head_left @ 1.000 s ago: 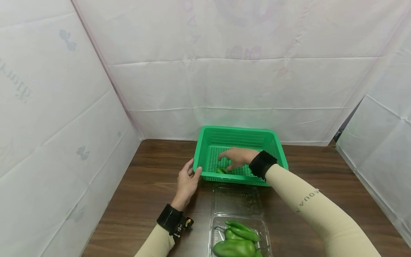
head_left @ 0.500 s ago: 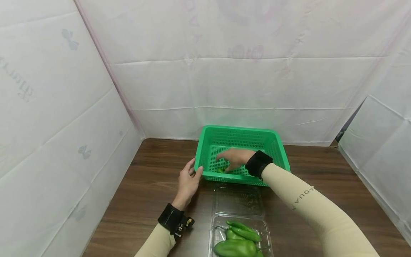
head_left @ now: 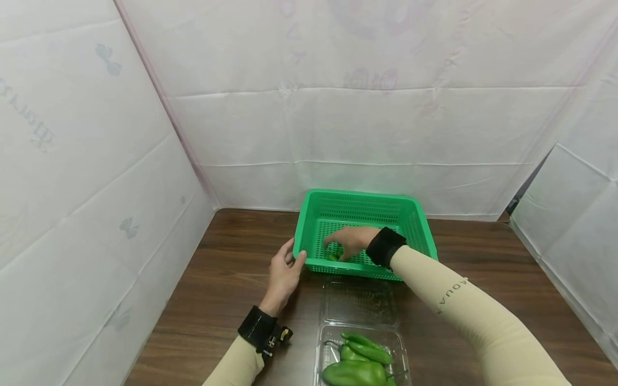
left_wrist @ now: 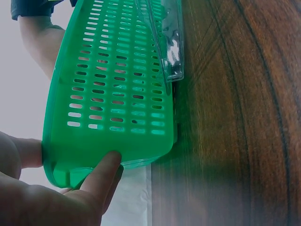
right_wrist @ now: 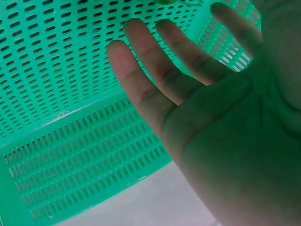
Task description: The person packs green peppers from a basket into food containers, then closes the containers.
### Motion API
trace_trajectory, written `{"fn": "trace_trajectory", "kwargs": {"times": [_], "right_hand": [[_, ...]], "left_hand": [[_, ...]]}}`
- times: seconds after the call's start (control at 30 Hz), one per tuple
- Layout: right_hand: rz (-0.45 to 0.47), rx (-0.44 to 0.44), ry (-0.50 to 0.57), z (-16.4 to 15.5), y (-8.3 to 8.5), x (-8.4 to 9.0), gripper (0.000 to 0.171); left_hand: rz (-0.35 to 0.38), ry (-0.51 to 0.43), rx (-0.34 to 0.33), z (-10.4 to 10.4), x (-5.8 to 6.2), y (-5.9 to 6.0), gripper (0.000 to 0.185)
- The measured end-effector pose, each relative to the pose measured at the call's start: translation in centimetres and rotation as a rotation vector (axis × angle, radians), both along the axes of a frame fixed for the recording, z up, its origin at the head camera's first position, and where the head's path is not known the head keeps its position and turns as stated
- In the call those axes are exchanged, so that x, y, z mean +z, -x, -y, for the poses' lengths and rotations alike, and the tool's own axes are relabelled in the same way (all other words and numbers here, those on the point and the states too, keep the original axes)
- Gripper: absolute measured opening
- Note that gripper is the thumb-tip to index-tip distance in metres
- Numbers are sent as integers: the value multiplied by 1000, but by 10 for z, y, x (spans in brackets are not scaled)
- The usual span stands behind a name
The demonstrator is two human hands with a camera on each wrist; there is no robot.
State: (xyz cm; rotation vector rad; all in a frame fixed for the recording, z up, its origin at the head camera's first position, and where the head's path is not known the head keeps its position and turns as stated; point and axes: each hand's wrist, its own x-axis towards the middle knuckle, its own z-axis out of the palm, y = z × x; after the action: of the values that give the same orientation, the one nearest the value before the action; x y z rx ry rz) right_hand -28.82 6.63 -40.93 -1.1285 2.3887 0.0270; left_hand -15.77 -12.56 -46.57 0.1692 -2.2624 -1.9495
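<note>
My left hand (head_left: 283,276) holds the near left corner of a green plastic basket (head_left: 301,222), with the thumb at the rim and fingers against the outer wall, as the left wrist view shows at the basket (left_wrist: 113,141). Inside the basket, my right hand (head_left: 351,239) reaches down palm first, its fingers spread and loosely bent. Small green peppers (head_left: 333,257) lie on the basket floor beside the right thumb, partly hidden. In the right wrist view the right hand (right_wrist: 207,108) has nothing in its palm, and a bit of green pepper (right_wrist: 164,1) shows at the top edge.
A clear plastic clamshell box (head_left: 318,343) lies open in front of the basket, its lid (head_left: 358,301) toward the basket. Several green peppers (head_left: 354,372) of different sizes lie in it. White sheeting (head_left: 357,134) hangs behind and beside the dark wooden table (head_left: 217,268).
The right hand has shifted slightly left and down within the basket, near the peppers. The left hand keeps its place at the basket's corner.
</note>
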Motion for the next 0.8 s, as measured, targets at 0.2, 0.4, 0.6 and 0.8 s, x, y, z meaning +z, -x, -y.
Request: {"fn": "trace_trajectory", "kwargs": {"times": [0.2, 0.4, 0.6, 0.8], "right_hand": [[5, -10, -15, 3, -4, 1, 58], [16, -17, -38, 4, -5, 0, 59], [24, -26, -42, 2, -3, -8, 59], [14, -3, -37, -3, -2, -15, 57]], "left_hand": [[-9, 9, -9, 1, -2, 0, 60], [-14, 7, -18, 2, 1, -3, 60], [0, 6, -22, 2, -1, -5, 61], [-16, 8, -23, 3, -9, -1, 61]]}}
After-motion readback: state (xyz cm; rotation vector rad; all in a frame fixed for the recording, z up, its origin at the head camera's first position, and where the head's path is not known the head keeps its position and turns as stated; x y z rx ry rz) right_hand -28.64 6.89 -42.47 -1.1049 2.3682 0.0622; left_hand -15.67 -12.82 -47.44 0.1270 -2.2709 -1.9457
